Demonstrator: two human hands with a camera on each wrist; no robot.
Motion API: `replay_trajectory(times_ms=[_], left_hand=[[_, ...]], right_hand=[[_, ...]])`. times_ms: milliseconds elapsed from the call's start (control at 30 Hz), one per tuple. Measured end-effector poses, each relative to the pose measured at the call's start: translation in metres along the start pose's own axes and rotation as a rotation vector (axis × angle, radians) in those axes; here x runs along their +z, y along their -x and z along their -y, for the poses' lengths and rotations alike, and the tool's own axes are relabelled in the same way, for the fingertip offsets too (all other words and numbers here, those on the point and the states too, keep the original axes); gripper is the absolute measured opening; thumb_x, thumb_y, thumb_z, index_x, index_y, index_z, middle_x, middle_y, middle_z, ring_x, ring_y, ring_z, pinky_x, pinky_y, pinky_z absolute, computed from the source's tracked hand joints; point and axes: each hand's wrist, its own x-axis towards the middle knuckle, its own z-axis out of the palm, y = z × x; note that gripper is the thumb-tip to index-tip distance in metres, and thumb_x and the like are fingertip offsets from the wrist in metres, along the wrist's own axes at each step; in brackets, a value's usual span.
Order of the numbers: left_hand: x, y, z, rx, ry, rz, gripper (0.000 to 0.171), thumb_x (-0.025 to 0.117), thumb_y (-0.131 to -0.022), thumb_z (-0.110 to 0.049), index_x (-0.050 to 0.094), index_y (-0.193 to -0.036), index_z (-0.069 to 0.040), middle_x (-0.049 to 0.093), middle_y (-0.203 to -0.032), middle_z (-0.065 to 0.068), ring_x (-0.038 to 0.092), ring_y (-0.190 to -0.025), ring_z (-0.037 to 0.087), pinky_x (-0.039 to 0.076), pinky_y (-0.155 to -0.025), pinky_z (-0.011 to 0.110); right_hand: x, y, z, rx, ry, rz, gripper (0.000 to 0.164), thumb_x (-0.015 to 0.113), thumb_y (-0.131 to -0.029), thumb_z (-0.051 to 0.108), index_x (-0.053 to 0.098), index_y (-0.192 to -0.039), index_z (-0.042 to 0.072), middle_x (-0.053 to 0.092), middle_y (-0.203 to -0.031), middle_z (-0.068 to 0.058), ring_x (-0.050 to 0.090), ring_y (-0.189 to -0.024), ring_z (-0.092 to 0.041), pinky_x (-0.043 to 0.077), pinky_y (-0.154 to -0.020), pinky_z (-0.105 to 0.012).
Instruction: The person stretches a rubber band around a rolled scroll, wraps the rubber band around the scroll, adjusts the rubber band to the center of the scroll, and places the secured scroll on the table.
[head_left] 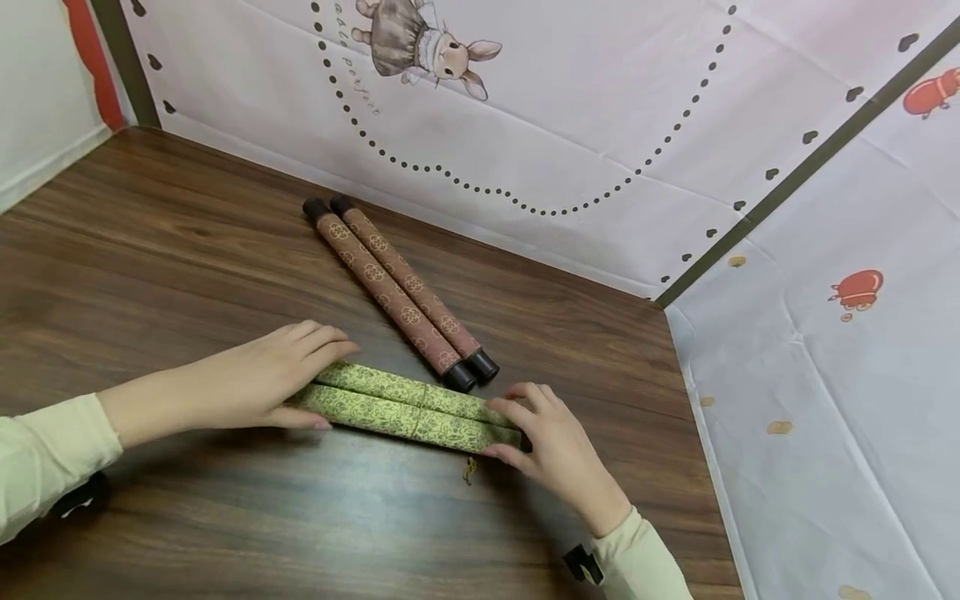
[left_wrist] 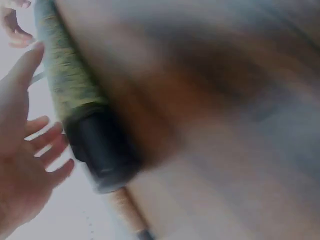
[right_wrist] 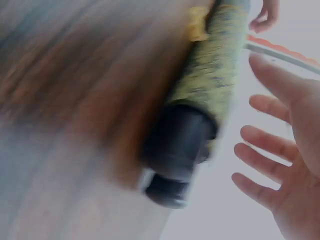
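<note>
Two green, flower-patterned scrolls lie side by side on the table, a near one (head_left: 360, 407) and a far one (head_left: 382, 382), with a thin cord round their middle. A yellow tassel (head_left: 469, 471) hangs by their near side. My left hand (head_left: 281, 371) spans the left end, thumb on the near side and fingers over the far side. At the right end, my right hand (head_left: 558, 450) has its thumb and fingers spread to either side. Both wrist views show loosely extended fingers beside the scrolls' black end knobs (left_wrist: 102, 145).
Behind the green pair, two reddish-brown scrolls (head_left: 390, 295) with black ends lie slanted on the dark wooden table (head_left: 187, 250). A printed cloth wall (head_left: 525, 125) rises along the back edge, and another (head_left: 810, 417) stands at the right.
</note>
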Motion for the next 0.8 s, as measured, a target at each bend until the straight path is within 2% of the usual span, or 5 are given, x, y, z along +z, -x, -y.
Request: replay_trajectory(times_ms=[100,200,400,600,800], left_hand=[[-0.014,-0.007,-0.011,0.07,-0.001,-0.074,0.066,0.075,-0.081,-0.045,0.056,-0.13,-0.006,0.06,-0.122,0.002,0.056,-0.111,0.016,0.053,-0.094,0.039],[-0.022,-0.011,-0.025,0.147,-0.004,-0.106,0.044,0.071,-0.086,-0.041,0.063,-0.12,-0.013,0.063,-0.11,-0.006,0.058,-0.099,0.008,0.056,-0.084,0.031],[-0.018,-0.01,-0.046,0.237,0.039,-0.054,0.013,0.069,-0.089,-0.033,0.066,-0.099,-0.025,0.061,-0.088,-0.016,0.056,-0.082,-0.002,0.054,-0.071,0.024],[-0.013,-0.01,-0.056,0.282,0.059,-0.04,0.011,0.072,-0.085,-0.03,0.063,-0.091,-0.027,0.058,-0.084,-0.018,0.054,-0.078,-0.003,0.05,-0.068,0.019],[-0.008,-0.018,-0.069,0.325,0.042,-0.089,0.015,0.075,-0.082,-0.03,0.061,-0.086,-0.027,0.056,-0.081,-0.017,0.053,-0.076,-0.001,0.049,-0.066,0.018]], right_hand=[[-0.005,0.001,0.008,-0.119,-0.002,-0.071,0.026,0.079,-0.081,0.026,0.074,-0.107,0.024,0.065,-0.1,0.007,0.058,-0.086,-0.009,0.05,-0.071,-0.025],[-0.003,0.002,0.018,-0.207,0.013,-0.065,0.017,0.08,-0.08,0.019,0.076,-0.095,0.025,0.065,-0.086,0.012,0.059,-0.074,-0.003,0.05,-0.065,-0.019],[0.013,0.004,0.027,-0.274,0.122,0.02,0.01,0.077,-0.083,0.025,0.075,-0.092,0.028,0.068,-0.079,0.015,0.064,-0.064,0.0,0.051,-0.057,-0.019],[0.019,0.006,0.028,-0.284,0.142,0.064,0.006,0.077,-0.082,0.025,0.072,-0.085,0.026,0.067,-0.077,0.013,0.064,-0.063,-0.004,0.051,-0.056,-0.023],[0.007,-0.002,0.037,-0.283,-0.066,-0.027,0.003,0.077,-0.084,0.025,0.076,-0.087,0.025,0.067,-0.078,0.015,0.061,-0.064,0.005,0.047,-0.059,-0.01]])
